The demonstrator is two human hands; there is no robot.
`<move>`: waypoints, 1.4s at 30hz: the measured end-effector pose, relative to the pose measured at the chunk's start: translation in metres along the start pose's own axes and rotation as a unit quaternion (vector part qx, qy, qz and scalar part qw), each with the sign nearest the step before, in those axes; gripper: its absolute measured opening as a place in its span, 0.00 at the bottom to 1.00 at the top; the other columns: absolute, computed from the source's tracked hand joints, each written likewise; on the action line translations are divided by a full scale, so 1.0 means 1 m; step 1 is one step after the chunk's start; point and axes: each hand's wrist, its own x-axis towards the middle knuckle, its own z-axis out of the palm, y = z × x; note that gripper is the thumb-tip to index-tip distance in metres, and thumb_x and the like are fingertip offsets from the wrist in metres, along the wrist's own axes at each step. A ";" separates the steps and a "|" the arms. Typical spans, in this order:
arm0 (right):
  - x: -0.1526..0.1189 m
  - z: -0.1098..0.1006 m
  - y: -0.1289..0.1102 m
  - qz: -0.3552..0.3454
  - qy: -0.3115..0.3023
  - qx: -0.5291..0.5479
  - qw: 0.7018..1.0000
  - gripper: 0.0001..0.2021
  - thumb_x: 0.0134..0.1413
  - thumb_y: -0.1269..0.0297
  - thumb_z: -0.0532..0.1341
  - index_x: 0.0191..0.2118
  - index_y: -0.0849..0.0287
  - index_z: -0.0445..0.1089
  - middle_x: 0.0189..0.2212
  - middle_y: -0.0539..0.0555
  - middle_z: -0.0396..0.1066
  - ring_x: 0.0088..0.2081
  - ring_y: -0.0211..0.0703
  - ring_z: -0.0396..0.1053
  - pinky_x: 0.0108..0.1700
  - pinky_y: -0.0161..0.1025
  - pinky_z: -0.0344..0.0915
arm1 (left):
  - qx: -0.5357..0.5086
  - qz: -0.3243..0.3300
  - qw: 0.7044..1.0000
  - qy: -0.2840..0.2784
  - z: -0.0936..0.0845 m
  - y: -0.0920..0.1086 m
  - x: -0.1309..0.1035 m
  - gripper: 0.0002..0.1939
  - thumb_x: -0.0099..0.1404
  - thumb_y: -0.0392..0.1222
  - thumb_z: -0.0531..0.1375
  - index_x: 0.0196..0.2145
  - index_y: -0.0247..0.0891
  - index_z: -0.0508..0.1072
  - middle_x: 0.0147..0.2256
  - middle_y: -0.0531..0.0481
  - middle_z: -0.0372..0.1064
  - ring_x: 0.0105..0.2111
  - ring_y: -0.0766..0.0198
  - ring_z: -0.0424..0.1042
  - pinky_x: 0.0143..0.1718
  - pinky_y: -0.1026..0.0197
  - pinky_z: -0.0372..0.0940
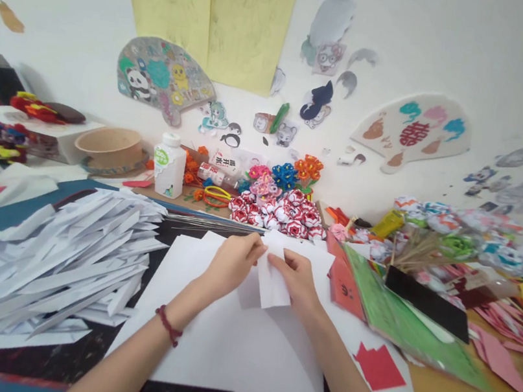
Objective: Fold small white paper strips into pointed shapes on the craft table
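Between my two hands is a narrow folded strip of white paper [272, 284], held above large white sheets [220, 340] spread on the table. My right hand [297, 278] grips the strip's right edge between thumb and fingers. At its upper left, my left hand [238, 259] is closed in a pinch, the fingertips at the strip's edge; whether they hold the paper itself is hard to see. On my left wrist is a dark red braided bracelet [168, 325]. To the left lies a big heap of folded white paper strips [79, 260].
Behind my hands are red-and-white paper flowers [283, 212], thin wires [208, 223] and a white bottle [168, 166]. On the right lie a green packet [402, 309], a black phone-like slab [427, 304] and red paper pieces [379, 367]. A wooden bowl [109, 144] stands back left.
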 end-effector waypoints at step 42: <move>0.006 -0.025 -0.014 -0.053 0.022 -0.048 0.997 0.13 0.46 0.57 0.65 0.23 0.62 0.72 0.20 0.52 0.71 0.24 0.38 0.66 0.30 0.36 0.60 | 0.195 0.110 0.973 0.047 -0.009 0.009 -0.004 0.16 0.63 0.40 0.57 0.48 0.38 0.64 0.36 0.47 0.71 0.35 0.59 0.70 0.33 0.60 0.58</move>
